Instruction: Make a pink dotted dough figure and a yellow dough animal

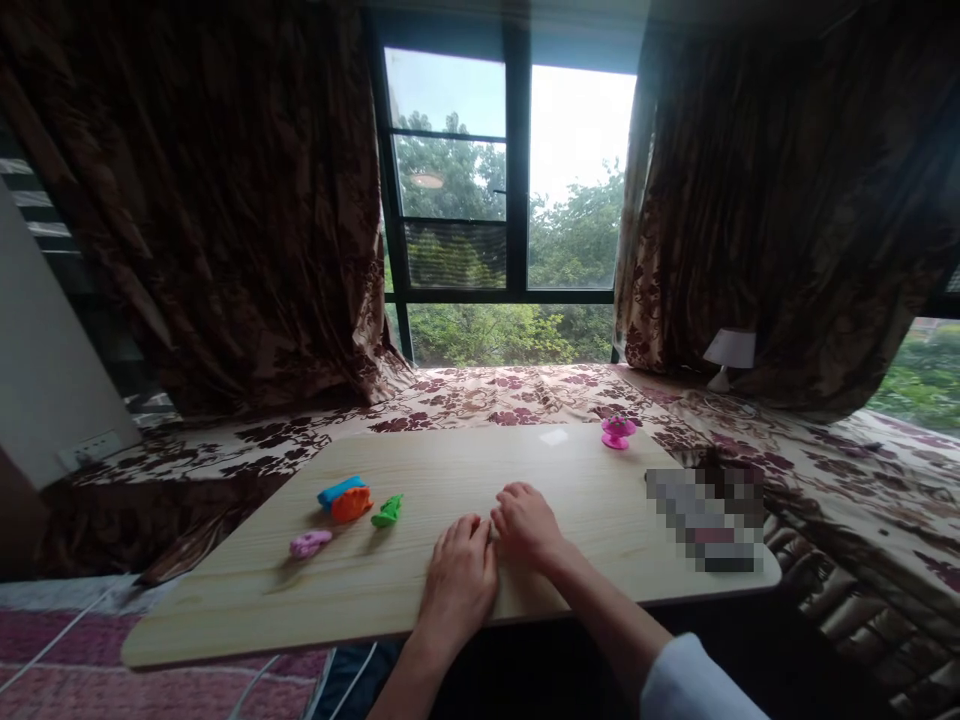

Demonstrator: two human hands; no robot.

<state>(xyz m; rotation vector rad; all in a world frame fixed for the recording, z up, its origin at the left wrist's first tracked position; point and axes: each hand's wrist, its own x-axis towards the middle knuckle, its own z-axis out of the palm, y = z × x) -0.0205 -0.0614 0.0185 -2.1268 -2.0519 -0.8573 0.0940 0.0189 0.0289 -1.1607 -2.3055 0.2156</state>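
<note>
My left hand (461, 570) rests low over the wooden tabletop, back up, with its fingers bent and close together. Right beside it, my right hand (529, 525) curls its fingers down toward the board. The thumbs and fingertips meet between the two hands, and whatever they pinch there is too small and hidden to name. To the left lie soft clay-like lumps: a blue one (341, 489), an orange one (352, 505), a green one (388, 511) and a pale pink one (310, 544). The blue and orange lumps appear to touch.
The light wooden table (247, 600) has rounded corners. A bright pink stemmed piece with green dots (618, 432) stands at its far right. A blurred-out object (705, 520) lies on the right edge. Beyond are a flowered cloth (480, 395), a small lamp (730, 350) and curtains.
</note>
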